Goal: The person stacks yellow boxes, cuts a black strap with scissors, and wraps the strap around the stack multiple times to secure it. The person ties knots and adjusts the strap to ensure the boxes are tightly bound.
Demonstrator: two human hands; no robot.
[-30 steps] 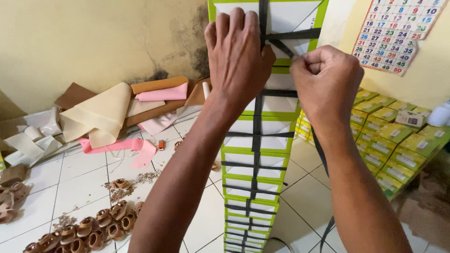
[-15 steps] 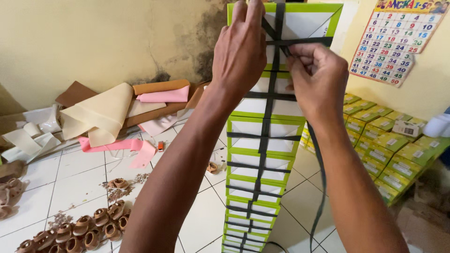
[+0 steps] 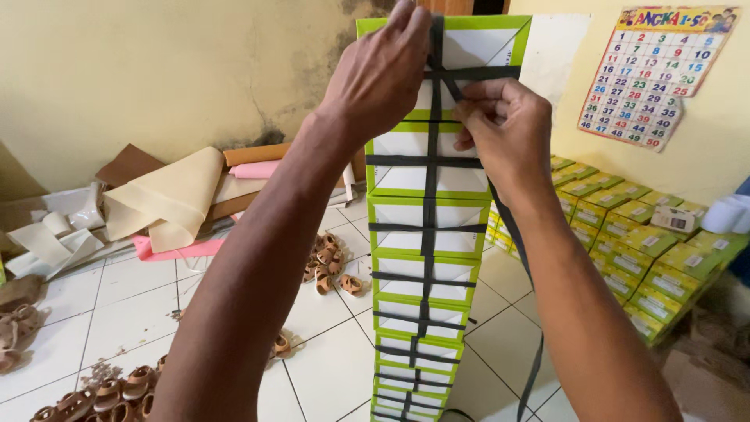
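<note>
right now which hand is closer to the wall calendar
Right. The right hand pinches the dark strap just left of the wall calendar; the left hand lies farther left.

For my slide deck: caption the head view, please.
Both hands, left and right, tie black strap around a tall green box stack.

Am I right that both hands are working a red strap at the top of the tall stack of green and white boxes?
Not quite: the strap is dark grey, not red. The head view shows the left hand and right hand on it at the top of the stack of green and white boxes.
</note>
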